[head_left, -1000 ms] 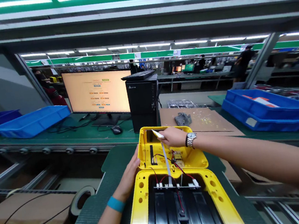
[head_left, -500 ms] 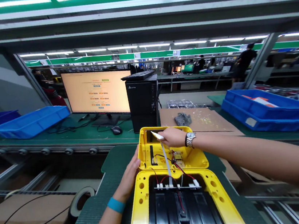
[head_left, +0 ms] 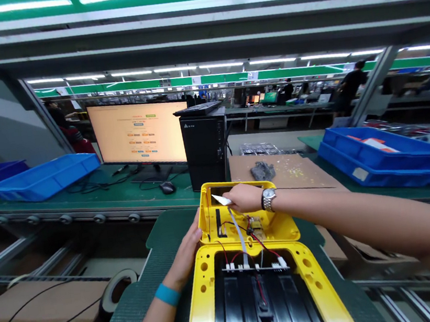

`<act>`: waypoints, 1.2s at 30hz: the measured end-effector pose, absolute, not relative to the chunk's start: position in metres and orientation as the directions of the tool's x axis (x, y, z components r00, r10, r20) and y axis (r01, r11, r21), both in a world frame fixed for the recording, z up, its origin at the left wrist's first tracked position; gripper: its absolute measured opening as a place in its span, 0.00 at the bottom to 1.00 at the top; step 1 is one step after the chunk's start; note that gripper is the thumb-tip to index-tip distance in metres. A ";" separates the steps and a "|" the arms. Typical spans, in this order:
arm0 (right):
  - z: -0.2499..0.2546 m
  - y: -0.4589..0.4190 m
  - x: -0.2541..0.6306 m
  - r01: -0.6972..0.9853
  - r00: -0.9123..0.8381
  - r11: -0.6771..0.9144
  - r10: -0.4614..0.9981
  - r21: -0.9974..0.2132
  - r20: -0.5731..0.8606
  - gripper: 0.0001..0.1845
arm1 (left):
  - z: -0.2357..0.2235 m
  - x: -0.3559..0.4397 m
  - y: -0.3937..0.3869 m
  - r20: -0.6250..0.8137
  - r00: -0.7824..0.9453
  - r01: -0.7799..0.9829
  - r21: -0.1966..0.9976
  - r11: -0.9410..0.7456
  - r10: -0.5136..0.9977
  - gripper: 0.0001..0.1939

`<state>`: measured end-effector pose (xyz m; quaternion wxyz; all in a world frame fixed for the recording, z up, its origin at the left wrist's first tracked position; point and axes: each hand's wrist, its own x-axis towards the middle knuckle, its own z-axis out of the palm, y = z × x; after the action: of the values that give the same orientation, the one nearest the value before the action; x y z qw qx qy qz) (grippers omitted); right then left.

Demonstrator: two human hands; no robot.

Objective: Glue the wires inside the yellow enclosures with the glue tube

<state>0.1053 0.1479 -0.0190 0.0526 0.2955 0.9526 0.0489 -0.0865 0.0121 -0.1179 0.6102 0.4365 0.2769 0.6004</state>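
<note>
An opened yellow plastic housing (head_left: 283, 228) lies on the green mat in front of me, its near half (head_left: 201, 295) holding black parts and red wires. My right hand (head_left: 243, 198), with a watch on the wrist, is closed over the far half and pinches the end of a flat white ribbon cable (head_left: 238, 231). The cable's free end (head_left: 220, 199) sticks out to the left of the fingers. My left hand (head_left: 187, 249), with a blue wristband, rests flat against the housing's left side, fingers stretched along the hinge.
Behind the housing stand a black PC tower (head_left: 205, 146), a lit monitor (head_left: 139, 133) and a mouse (head_left: 167, 187). Blue trays sit at far left (head_left: 42, 175) and right (head_left: 381, 160). A cardboard sheet (head_left: 291, 169) lies beyond. A tape roll (head_left: 115, 290) lies at lower left. People work at far benches.
My right hand has shifted slightly left with the ribbon cable's end, which now points further left over the far half. The left hand has stayed put.
</note>
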 end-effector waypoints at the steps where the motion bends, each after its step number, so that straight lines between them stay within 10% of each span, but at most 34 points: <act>1: -0.019 0.147 0.104 0.551 -0.822 0.824 0.563 0.133 -0.083 0.12 | -0.119 -0.087 0.012 0.177 0.129 -0.502 0.860 -0.090 0.976 0.34; 14: -0.020 0.141 0.106 0.499 -0.844 0.843 0.526 0.201 -0.111 0.09 | -0.130 -0.090 0.018 0.177 0.138 -0.463 0.881 -0.094 0.975 0.37; 22: 0.008 0.119 0.162 0.688 -0.726 0.708 0.668 0.159 0.167 0.13 | -0.128 -0.093 0.017 0.167 0.151 -0.401 0.911 -0.094 0.974 0.36; 29: 0.018 0.025 0.235 0.686 -0.270 0.709 0.455 -0.162 0.849 0.10 | -0.129 -0.088 0.013 0.079 0.107 -0.462 0.887 -0.021 0.991 0.40; 36: -0.004 -0.052 0.251 0.617 -0.251 0.660 0.682 -0.429 0.687 0.07 | -0.122 -0.083 0.007 0.025 0.103 -0.494 0.869 0.030 0.994 0.40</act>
<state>0.2514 -0.0523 -0.0039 -0.4535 0.4110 0.7901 -0.0358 -0.0829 0.0072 -0.1222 0.6377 0.3806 0.3289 0.5833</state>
